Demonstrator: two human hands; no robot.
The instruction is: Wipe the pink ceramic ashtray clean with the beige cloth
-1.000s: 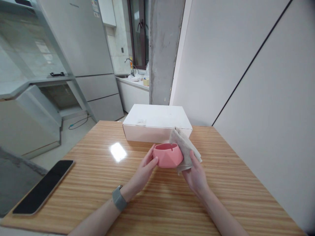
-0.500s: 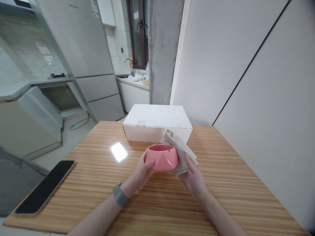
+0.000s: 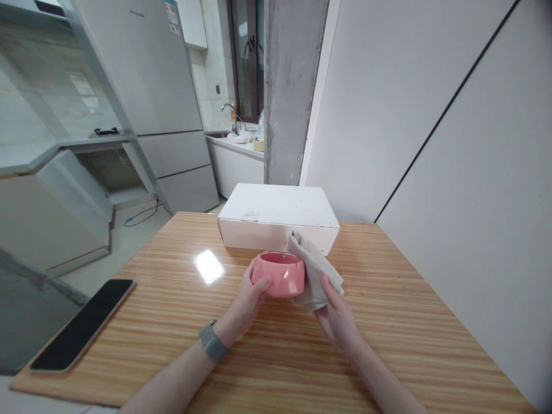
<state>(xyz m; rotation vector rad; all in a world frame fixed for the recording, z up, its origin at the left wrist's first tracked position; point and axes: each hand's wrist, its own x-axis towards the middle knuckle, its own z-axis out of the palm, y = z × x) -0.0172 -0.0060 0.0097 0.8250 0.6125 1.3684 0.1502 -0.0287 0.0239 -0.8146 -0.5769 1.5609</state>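
Observation:
A glossy pink ashtray with faceted sides and a notched rim is held up over the table, its opening facing upward. My left hand grips it from the left, thumb on the near face and the other fingers mostly hidden behind. In my right hand is a folded light grey cloth, pinched under the thumb. The cloth lies against the ashtray's right side and covers part of it. A grey band circles my left wrist.
Behind my hands a white box stands on the wood-grain table. A dark flat tablet-like slab lies along the left edge. A white wall borders the right side; a fridge and sink counter are farther back.
The ashtray has shifted slightly left and turned a little in my left hand. My right hand and the cloth stay against its right side. The camera view has moved slightly.

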